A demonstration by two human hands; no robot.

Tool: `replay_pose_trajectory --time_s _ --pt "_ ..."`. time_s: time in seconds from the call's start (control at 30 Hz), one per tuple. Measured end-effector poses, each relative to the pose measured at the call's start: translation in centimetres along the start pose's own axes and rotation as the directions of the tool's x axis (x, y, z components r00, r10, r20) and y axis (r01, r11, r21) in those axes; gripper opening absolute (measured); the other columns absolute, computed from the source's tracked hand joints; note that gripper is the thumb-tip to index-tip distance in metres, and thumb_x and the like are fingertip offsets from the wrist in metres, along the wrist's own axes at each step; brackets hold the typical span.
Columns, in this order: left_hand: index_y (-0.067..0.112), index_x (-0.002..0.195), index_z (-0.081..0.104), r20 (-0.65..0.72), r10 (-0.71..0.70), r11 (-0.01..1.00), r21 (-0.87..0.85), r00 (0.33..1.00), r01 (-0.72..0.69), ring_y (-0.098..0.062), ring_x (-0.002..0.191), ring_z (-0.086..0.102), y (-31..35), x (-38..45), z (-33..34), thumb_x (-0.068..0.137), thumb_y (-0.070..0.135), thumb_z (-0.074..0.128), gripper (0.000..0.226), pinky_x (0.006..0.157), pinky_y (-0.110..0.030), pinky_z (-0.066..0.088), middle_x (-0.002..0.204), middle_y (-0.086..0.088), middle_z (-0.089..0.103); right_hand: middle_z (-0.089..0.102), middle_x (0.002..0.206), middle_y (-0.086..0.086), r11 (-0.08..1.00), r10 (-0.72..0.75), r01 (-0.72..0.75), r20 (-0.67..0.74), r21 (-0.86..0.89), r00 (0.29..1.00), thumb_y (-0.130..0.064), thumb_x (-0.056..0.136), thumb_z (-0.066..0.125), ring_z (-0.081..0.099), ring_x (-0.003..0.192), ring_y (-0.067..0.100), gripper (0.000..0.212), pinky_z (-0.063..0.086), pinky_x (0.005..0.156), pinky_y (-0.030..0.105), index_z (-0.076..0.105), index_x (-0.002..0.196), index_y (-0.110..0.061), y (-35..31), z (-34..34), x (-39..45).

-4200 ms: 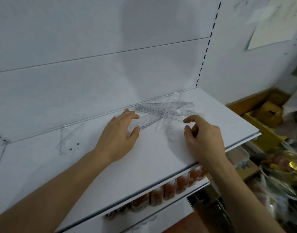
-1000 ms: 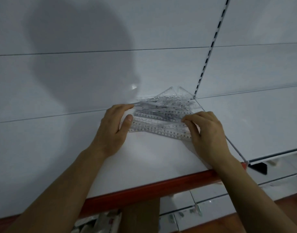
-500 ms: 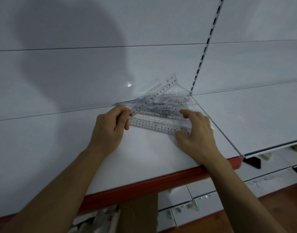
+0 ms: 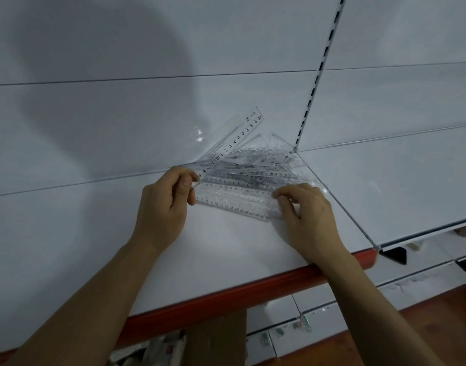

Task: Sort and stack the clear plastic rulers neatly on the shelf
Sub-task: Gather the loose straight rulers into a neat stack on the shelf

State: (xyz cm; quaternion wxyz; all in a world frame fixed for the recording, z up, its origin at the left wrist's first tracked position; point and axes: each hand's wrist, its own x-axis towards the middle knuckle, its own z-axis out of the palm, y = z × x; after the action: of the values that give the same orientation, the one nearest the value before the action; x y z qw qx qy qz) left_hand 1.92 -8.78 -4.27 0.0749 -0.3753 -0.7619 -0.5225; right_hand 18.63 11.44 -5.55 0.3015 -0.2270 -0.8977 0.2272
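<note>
A loose pile of clear rulers [image 4: 249,178] lies on the white shelf [image 4: 226,247], back near the wall panel [image 4: 121,122] and just left of the slotted upright [image 4: 315,83]. One ruler [image 4: 231,145] is tilted up out of the pile, its lower end pinched in the grip of the left hand [image 4: 164,204]. The right hand [image 4: 307,213] rests on the pile's near right end with fingers curled onto the plastic, above the shelf's red front edge [image 4: 226,295]
</note>
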Motion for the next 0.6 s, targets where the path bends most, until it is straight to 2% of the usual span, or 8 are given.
replay_pose_trajectory --time_s 0.07,0.1,0.2,0.27,0.37,0.5,0.6 --pt "0.017 0.101 0.065 -0.016 -0.001 1.000 -0.013 1.000 0.001 -0.006 0.049 0.049 -0.2 0.1 0.0 0.107 0.011 0.043 0.023 0.052 -0.012 0.035 0.067 0.002 0.062 0.066 0.089 -0.014 0.993 0.062 -0.057 -0.042 0.100 0.997 -0.016 0.100 0.057 0.058 0.080 0.003 0.016 0.040 0.072 0.012 0.072 0.102 -0.023 -0.3 -0.7 -0.1" --pt "0.019 0.101 0.064 -0.027 -0.004 1.000 -0.021 1.000 0.003 -0.008 0.049 0.048 -0.3 0.2 0.0 0.107 0.012 0.043 0.023 0.051 -0.015 0.036 0.067 0.002 0.062 0.066 0.080 -0.014 0.983 0.108 -0.099 -0.051 0.153 0.993 -0.017 0.101 0.056 0.059 0.072 0.003 0.015 0.038 0.065 0.008 0.071 0.101 -0.022 -0.4 -1.1 -0.2" --pt "0.021 0.103 0.062 -0.034 -0.011 0.997 -0.071 0.999 0.008 -0.018 0.052 0.048 -0.5 0.3 0.2 0.105 0.021 0.040 0.022 0.051 -0.029 0.041 0.073 0.002 0.064 0.060 0.059 -0.002 0.947 0.218 -0.195 -0.066 0.255 0.974 -0.022 0.103 0.054 0.049 0.050 0.012 0.014 0.036 0.050 0.017 0.067 0.098 -0.022 0.0 -2.5 -0.4" --pt "0.021 0.107 0.061 0.012 -0.004 0.995 -0.099 1.000 0.006 -0.024 0.056 0.048 -0.6 0.2 0.6 0.104 0.025 0.038 0.023 0.055 -0.035 0.043 0.077 0.002 0.063 0.059 0.059 0.000 0.930 0.277 -0.252 -0.058 0.269 0.959 -0.023 0.103 0.051 0.046 0.048 0.014 0.016 0.035 0.050 0.024 0.067 0.097 -0.024 1.1 -3.6 -0.6" --pt "0.029 0.112 0.061 0.091 -0.021 0.987 -0.154 0.996 0.035 -0.020 0.057 0.043 0.1 0.2 1.0 0.103 0.033 0.038 0.025 0.058 -0.031 0.038 0.083 0.001 0.061 0.054 0.054 -0.009 0.882 0.345 -0.324 0.000 0.342 0.939 -0.013 0.101 0.044 0.039 0.048 0.014 0.026 0.034 0.052 0.031 0.066 0.103 -0.026 3.3 -5.5 -1.3" --pt "0.028 0.118 0.063 0.205 0.055 0.995 -0.095 0.977 -0.037 -0.016 0.070 0.053 3.0 1.3 2.2 0.103 0.040 0.036 0.034 0.066 -0.035 0.044 0.090 0.002 0.060 0.056 0.059 -0.006 0.816 0.388 -0.352 0.019 0.459 0.922 -0.004 0.100 0.039 0.043 0.053 0.011 0.036 0.036 0.056 0.032 0.065 0.112 -0.024 6.2 -8.5 -1.7" --pt "0.020 0.118 0.066 0.243 0.104 0.990 -0.114 0.964 -0.078 -0.011 0.073 0.051 6.0 1.8 5.1 0.101 0.040 0.036 0.040 0.068 -0.032 0.041 0.089 0.001 0.059 0.064 0.068 0.001 0.756 0.391 -0.348 0.043 0.554 0.919 -0.005 0.105 0.039 0.046 0.055 0.013 0.033 0.040 0.050 0.024 0.063 0.120 -0.022 8.1 -11.4 -2.2"
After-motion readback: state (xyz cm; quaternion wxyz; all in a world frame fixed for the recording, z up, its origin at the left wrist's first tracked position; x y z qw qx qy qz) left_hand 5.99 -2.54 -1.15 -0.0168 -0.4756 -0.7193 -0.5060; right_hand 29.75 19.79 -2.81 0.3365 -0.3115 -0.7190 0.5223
